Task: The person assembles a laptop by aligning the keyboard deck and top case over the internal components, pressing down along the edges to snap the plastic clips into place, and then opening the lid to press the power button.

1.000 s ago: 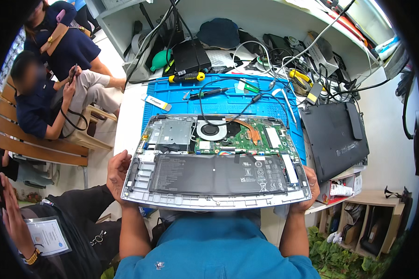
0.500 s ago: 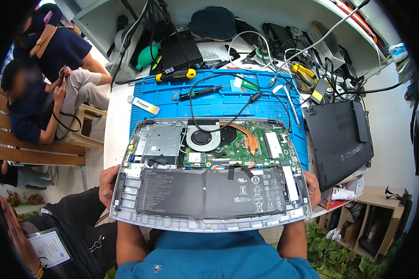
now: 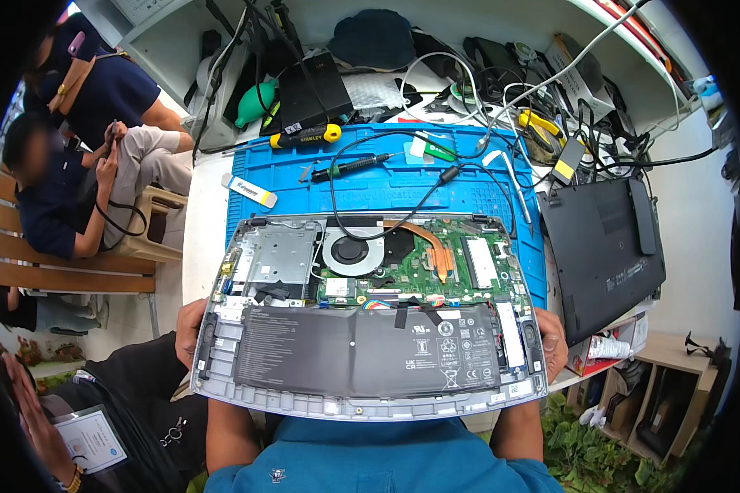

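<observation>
An opened laptop base (image 3: 304, 407) lies between my hands, its insides facing up. My left hand (image 3: 190, 334) grips its left edge, and my right hand (image 3: 553, 343) grips the right edge; the fingers beneath are mostly hidden. A wide black battery (image 3: 370, 353) fills the near half. Behind it sit a round fan (image 3: 353, 251), a copper heat pipe (image 3: 437, 261), a green circuit board (image 3: 403, 281) and a bare metal bay (image 3: 279, 255). A black cable (image 3: 335, 193) loops over the far edge.
Under the laptop's far side lies a blue work mat (image 3: 370, 197) with a black screwdriver (image 3: 353, 168). A yellow-black screwdriver (image 3: 306, 136) rests behind. The black laptop cover (image 3: 608, 255) leans at right. People sit and stand at left, one with a badge (image 3: 92, 440) close by.
The laptop, with both hands on its edges, has shifted slightly toward me. The person's badge at the lower left has moved a little.
</observation>
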`<state>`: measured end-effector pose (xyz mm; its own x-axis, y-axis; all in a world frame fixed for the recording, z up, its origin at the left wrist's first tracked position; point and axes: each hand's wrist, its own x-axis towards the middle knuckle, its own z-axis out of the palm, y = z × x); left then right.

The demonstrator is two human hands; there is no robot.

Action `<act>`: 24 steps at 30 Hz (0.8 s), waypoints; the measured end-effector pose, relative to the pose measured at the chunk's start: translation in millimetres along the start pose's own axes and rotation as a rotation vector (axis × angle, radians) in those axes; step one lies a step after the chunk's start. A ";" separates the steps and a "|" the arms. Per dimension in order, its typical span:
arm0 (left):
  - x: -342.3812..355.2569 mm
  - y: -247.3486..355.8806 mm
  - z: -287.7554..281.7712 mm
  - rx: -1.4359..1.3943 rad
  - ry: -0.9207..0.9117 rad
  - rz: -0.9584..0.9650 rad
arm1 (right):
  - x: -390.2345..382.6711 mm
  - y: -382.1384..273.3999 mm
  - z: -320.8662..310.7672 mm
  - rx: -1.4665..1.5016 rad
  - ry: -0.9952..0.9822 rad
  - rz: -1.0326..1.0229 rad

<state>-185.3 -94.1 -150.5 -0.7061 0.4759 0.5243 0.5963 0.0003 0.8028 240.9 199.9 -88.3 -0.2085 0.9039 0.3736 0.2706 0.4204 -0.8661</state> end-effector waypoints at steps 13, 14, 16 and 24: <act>-2.8 -8.5 -4.0 -0.108 0.009 -0.047 | 0.7 -2.8 1.7 -0.046 0.000 -0.012; -3.9 -9.4 -3.9 -0.092 0.025 -0.038 | 1.1 -2.7 1.9 -0.046 -0.001 -0.011; -7.9 -18.3 -6.7 -0.079 0.036 -0.031 | 1.6 -2.8 0.9 -0.046 -0.006 -0.017; -3.3 -37.0 -27.9 -0.314 -0.089 -0.063 | 0.6 -3.7 1.4 -0.045 -0.001 0.000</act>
<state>-215.7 -120.3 -174.0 -0.6937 0.5582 0.4553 0.3962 -0.2322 0.8883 238.4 198.8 -85.3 -0.2092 0.9039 0.3732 0.3129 0.4234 -0.8502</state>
